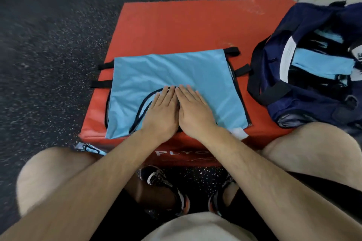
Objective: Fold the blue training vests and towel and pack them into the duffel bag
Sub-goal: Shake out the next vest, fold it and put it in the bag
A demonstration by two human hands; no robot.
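A light blue training vest (176,72) with black trim and black side straps lies flat on the red plyo box (192,25). My left hand (160,113) and my right hand (194,111) rest side by side on its near middle, palms down, fingers straight and pressing the fabric. A navy duffel bag (305,103) stands open on the box's right end, with folded light blue cloth (321,64) inside it.
Dark speckled rubber flooring surrounds the box. Another piece of light blue cloth (90,148) lies by my left knee at the box's near left corner. My knees and shoes are below the box's front edge. A pale wall runs along the back.
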